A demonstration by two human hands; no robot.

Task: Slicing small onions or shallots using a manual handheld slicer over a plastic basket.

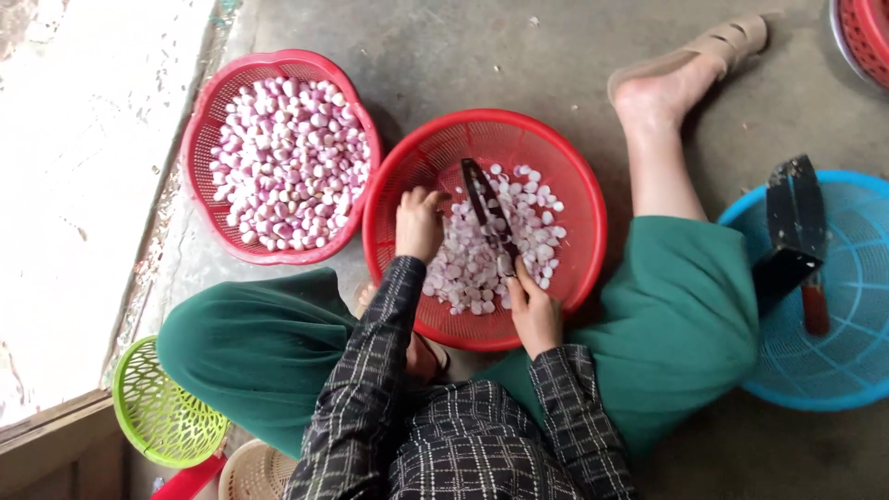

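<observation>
The person sat on the concrete floor [519,56] with a round red basket [574,176] between the knees, both hands working inside it. The right hand [534,315] was closed around the handle of a dark-bladed knife [485,202], whose blade lay slanted up and away across the heap of peeled shallots [532,227] in the basket. The left hand [419,225] rested on the left part of that heap with its fingers curled down among the bulbs; whether it had one pinched could not be told from this view. The step in hand looked like trimming or sorting: picking a bulb from the pile while the knife waited beside it. As a judgement, the next move called for the left hand to lift a single bulb clear and bring it to the blade, keeping the fingertips behind the edge, since the bulbs were small and slippery and the knife lay close to both hands. To the left, touching the round basket's rim, stood a scalloped red basket [199,139] filled high with more pale purple shallots [287,162]. On the right lay a blue basket [852,352] holding a broad dark cleaver [792,222] with a reddish handle. A green basket [157,407] sat near the person's left knee, beside a wooden sill. A sandalled foot [667,83] stretched out past the round basket.
</observation>
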